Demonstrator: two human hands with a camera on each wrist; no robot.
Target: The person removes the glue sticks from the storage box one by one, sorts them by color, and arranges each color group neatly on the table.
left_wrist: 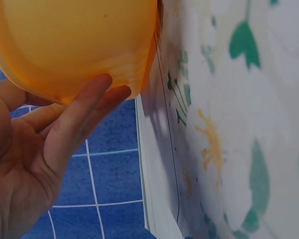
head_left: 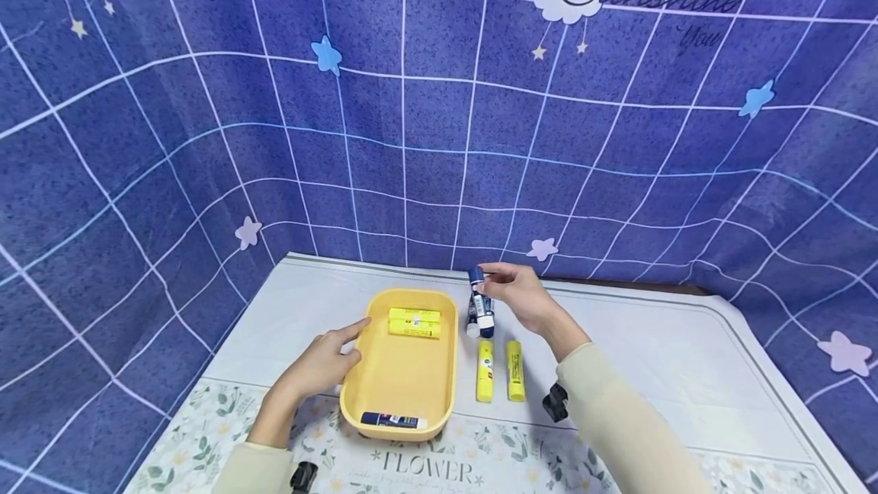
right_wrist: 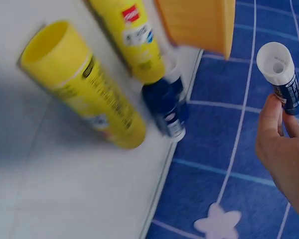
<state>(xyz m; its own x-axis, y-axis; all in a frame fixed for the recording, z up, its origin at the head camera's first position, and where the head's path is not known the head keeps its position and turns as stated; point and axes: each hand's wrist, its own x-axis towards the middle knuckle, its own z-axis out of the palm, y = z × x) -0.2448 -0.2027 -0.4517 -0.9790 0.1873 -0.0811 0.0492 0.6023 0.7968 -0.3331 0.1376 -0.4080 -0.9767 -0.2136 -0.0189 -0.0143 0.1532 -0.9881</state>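
Observation:
My right hand [head_left: 523, 297] pinches a dark blue and white glue stick [head_left: 482, 299] between thumb and fingers, above more blue-and-white glue sticks [head_left: 473, 320] at the table's back. The right wrist view shows its hollow white end [right_wrist: 275, 60] tilted upward. My left hand [head_left: 325, 360] grips the left rim of a yellow tray [head_left: 454, 372]; in the left wrist view, fingertips [left_wrist: 102, 82] lie against its outer wall. Inside the tray, two yellow glue sticks [head_left: 414, 323] lie side by side at the far end, and one dark blue glue stick [head_left: 392, 421] lies at the near end.
Two yellow glue sticks, one nearer the tray [head_left: 485, 372] and one farther right [head_left: 516, 372], lie on the white table [head_left: 638, 372]. A blue gridded curtain [head_left: 439, 113] hangs behind the table. Flower-print cloth [head_left: 521, 463] covers the front.

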